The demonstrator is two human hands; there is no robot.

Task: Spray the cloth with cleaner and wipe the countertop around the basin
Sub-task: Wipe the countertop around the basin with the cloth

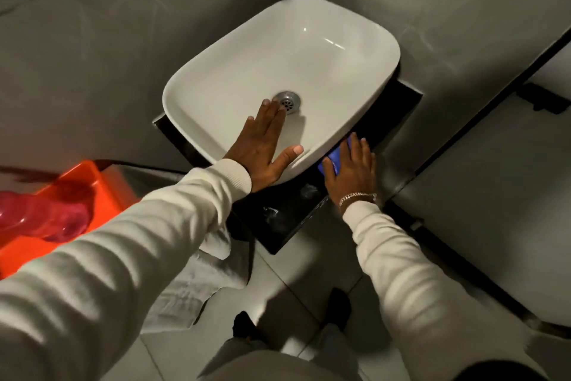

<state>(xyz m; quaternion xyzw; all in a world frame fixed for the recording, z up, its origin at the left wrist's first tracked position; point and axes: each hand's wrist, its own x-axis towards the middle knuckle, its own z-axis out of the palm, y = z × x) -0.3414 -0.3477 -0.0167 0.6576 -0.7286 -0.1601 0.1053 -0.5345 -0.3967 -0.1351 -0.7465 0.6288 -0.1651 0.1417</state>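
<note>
Cloth (335, 158), blue, lies pressed flat on the dark surface (287, 220) just beside the basin's right flank, mostly hidden under the right hand (350, 169); that hand is spread open, palm down on the cloth, fingers pointing into the narrow strip between basin wall and surface edge; a bracelet (357, 197) sits at its wrist. The basin (234, 50), white and empty, stands on the surface in the corner of grey walls; the left hand (262, 149) rests open and flat over its near rim, fingertips near the drain (288, 101), apparently bracing. Pale smears show on the surface nearer the person, so I judge the wiping is under way with that part still to finish.

Risks from here: the strip is tight, so the cloth may bunch against the basin and skip the seam; a hard push toward the edge could carry the cloth off onto the floor; leaning weight on the rim might shift the basin. To the left, an orange bin (61, 192) holds a pink bottle (40, 215); a white towel (191, 282) hangs below the surface.
</note>
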